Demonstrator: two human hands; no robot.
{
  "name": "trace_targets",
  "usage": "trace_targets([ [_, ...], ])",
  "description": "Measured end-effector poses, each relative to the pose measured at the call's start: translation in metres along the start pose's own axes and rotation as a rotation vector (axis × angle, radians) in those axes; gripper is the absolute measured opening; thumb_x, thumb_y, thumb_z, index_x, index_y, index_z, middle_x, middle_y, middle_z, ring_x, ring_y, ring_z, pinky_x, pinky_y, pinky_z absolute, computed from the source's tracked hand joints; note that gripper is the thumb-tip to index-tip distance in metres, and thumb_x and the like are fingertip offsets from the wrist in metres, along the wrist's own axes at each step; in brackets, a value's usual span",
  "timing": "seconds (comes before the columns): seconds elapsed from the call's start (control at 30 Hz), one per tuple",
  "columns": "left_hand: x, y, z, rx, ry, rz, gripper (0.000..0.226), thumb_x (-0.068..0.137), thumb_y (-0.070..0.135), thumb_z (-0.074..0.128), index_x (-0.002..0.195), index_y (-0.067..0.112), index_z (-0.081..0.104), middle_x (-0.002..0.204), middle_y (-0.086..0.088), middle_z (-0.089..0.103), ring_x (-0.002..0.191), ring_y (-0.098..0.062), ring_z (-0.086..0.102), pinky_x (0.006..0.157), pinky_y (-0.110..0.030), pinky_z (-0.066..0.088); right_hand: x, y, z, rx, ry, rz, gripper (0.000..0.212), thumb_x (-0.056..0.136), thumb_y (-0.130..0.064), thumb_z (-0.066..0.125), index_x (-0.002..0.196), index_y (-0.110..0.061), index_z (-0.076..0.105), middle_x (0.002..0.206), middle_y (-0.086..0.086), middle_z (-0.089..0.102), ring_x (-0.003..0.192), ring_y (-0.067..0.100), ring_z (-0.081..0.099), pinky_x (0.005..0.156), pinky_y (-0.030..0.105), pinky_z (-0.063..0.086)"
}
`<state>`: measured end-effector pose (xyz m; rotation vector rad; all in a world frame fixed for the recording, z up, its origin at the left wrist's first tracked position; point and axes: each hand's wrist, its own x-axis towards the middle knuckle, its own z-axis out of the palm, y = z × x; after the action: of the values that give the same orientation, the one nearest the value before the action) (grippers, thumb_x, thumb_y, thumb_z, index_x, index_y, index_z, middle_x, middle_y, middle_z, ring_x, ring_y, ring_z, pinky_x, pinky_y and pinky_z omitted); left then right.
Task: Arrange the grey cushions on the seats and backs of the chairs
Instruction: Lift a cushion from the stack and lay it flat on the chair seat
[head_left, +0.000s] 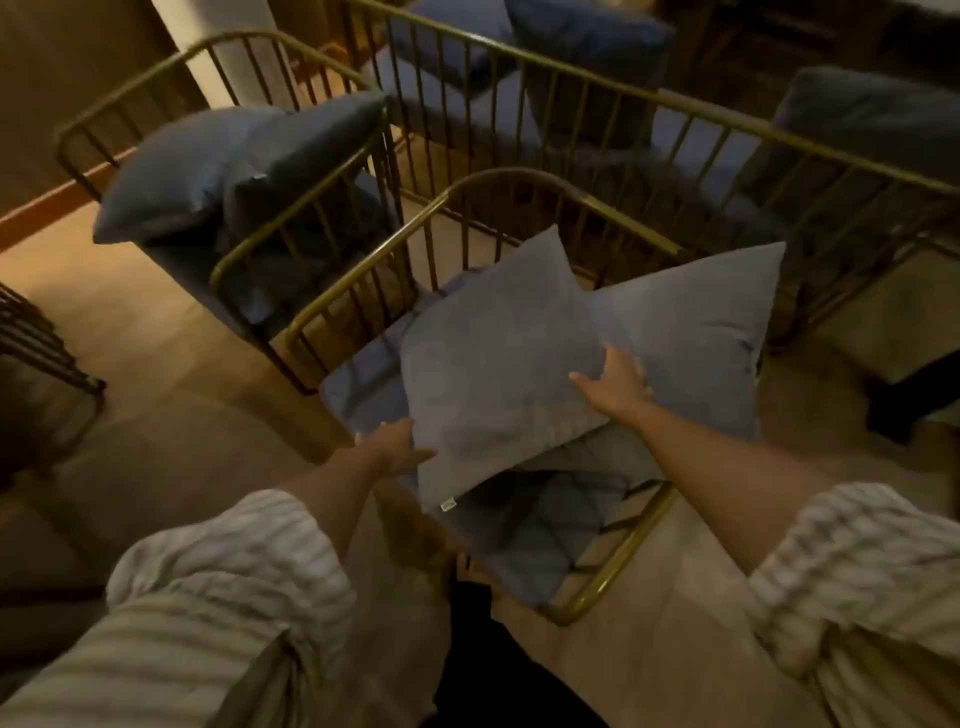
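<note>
Head view, hands: your left hand (396, 446) was at the lower left edge of the front cushion (498, 374), fingers tucked under it; whether it gripped or only propped, I could not tell. Your right hand (618, 379) lay spread and flat on the cushion's right edge.
Head view, cushion: it was tilted in the near chair (498, 182), top corner against the bars, lower corner overhanging the front rail. A second cushion (696, 332) leaned just beside it on the right, touching it. The seat pad (358, 384) showed bare on the left.
Head view, step: you seemed to be setting this cushion against the back. To do it well, you would lift from below with the left hand, steer with the right palm, square the top edge to the curved rail, and keep the neighbour cushion from sliding.
Head view, surroundings: the left chair (156, 104) held piled cushions (218, 166), unsorted. A long bench (727, 114) behind held more dark cushions, blurred.
Head view, obstacles: the neighbour cushion crowded the right half of the seat; the bars could catch a corner. Light was dim.
</note>
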<state>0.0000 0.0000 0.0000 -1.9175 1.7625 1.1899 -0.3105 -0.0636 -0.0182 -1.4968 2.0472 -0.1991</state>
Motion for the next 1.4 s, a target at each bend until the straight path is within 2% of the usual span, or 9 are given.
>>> trace_targets([
  [0.17, 0.068, -0.003, -0.005, -0.253, -0.094, -0.030, 0.064, 0.101, 0.045, 0.045, 0.154, 0.013, 0.028, 0.158, -0.010, 0.033, 0.143, -0.033, 0.035, 0.116, -0.041, 0.028, 0.017, -0.015, 0.005, 0.078, 0.118, 0.177, 0.090, 0.085, -0.072, 0.051, 0.153, -0.018, 0.026, 0.158, 0.011, 0.031, 0.144, 0.036, 0.028, 0.116, 0.056, 0.022],
  [0.27, 0.144, -0.026, 0.016, -0.410, -0.107, -0.074, 0.084, 0.088, 0.070, 0.042, 0.148, 0.011, 0.038, 0.152, -0.012, 0.042, 0.134, -0.034, 0.046, 0.112, -0.047, 0.038, 0.031, -0.012, 0.014, 0.055, 0.198, 0.234, 0.097, 0.079, -0.084, 0.044, 0.149, -0.019, 0.035, 0.155, 0.009, 0.039, 0.141, 0.035, 0.035, 0.114, 0.055, 0.025],
  [0.4, 0.159, 0.001, 0.014, -0.706, 0.016, -0.220, 0.085, 0.092, 0.065, 0.043, 0.151, 0.004, 0.031, 0.155, -0.015, 0.037, 0.140, -0.038, 0.038, 0.117, -0.048, 0.030, 0.051, -0.013, 0.025, 0.005, 0.328, 0.250, 0.097, 0.078, -0.087, 0.036, 0.147, -0.019, 0.041, 0.152, 0.008, 0.045, 0.139, 0.033, 0.041, 0.114, 0.052, 0.029],
  [0.5, 0.173, 0.003, 0.021, -0.938, 0.087, -0.304, 0.104, 0.078, 0.079, 0.046, 0.156, 0.016, 0.019, 0.160, -0.009, 0.030, 0.144, -0.034, 0.032, 0.120, -0.048, 0.024, 0.065, -0.009, 0.029, -0.005, 0.366, 0.255, 0.099, 0.076, -0.090, 0.030, 0.145, -0.020, 0.044, 0.149, 0.007, 0.050, 0.136, 0.032, 0.045, 0.112, 0.050, 0.034],
  [0.67, 0.187, -0.009, 0.028, -1.308, -0.103, -0.536, 0.122, 0.057, 0.096, 0.042, 0.151, 0.020, 0.033, 0.149, -0.008, 0.047, 0.134, -0.035, 0.046, 0.113, -0.049, 0.035, 0.079, -0.002, 0.033, 0.077, 0.391, 0.226, 0.094, 0.075, -0.090, 0.035, 0.138, -0.021, 0.050, 0.140, 0.006, 0.057, 0.128, 0.030, 0.054, 0.105, 0.046, 0.045],
  [0.83, 0.187, -0.021, 0.012, -1.307, 0.004, -0.553, 0.146, 0.031, 0.099, 0.058, 0.150, 0.017, 0.035, 0.147, -0.012, 0.049, 0.129, -0.037, 0.051, 0.113, -0.052, 0.036, 0.081, -0.008, 0.013, 0.282, 0.315, 0.292, 0.079, 0.079, -0.079, 0.053, 0.126, -0.016, 0.058, 0.128, 0.010, 0.063, 0.118, 0.033, 0.059, 0.095, 0.041, 0.047],
  [0.9, 0.174, -0.016, -0.010, -1.247, 0.068, -0.566, 0.134, 0.046, 0.094, 0.060, 0.150, 0.014, 0.035, 0.148, -0.014, 0.047, 0.130, -0.040, 0.049, 0.112, -0.054, 0.037, 0.081, -0.015, 0.003, 0.375, 0.339, 0.288, 0.067, 0.076, -0.080, 0.054, 0.094, -0.016, 0.062, 0.103, 0.009, 0.069, 0.099, 0.031, 0.064, 0.079, 0.038, 0.049],
  [1.0, 0.158, -0.008, -0.041, -1.135, 0.112, -0.543, 0.113, 0.067, 0.086, 0.054, 0.149, 0.010, 0.036, 0.148, -0.015, 0.047, 0.131, -0.041, 0.047, 0.110, -0.053, 0.035, 0.074, -0.027, -0.007, 0.534, 0.391, 0.286, 0.055, 0.079, -0.073, 0.060, 0.070, -0.018, 0.054, 0.078, 0.003, 0.064, 0.078, 0.025, 0.064, 0.067, 0.035, 0.047],
  [1.4, 0.076, 0.030, -0.147, -1.252, 0.474, -0.269, 0.125, 0.050, 0.095, 0.050, 0.142, 0.012, 0.046, 0.136, -0.009, 0.060, 0.119, -0.036, 0.058, 0.104, -0.049, 0.045, 0.026, -0.075, -0.070, 0.862, 0.650, 0.103, 0.043, 0.091, -0.048, 0.061, 0.061, -0.024, 0.044, 0.058, -0.001, 0.043, 0.053, 0.006, 0.040, 0.058, 0.033, 0.038],
])
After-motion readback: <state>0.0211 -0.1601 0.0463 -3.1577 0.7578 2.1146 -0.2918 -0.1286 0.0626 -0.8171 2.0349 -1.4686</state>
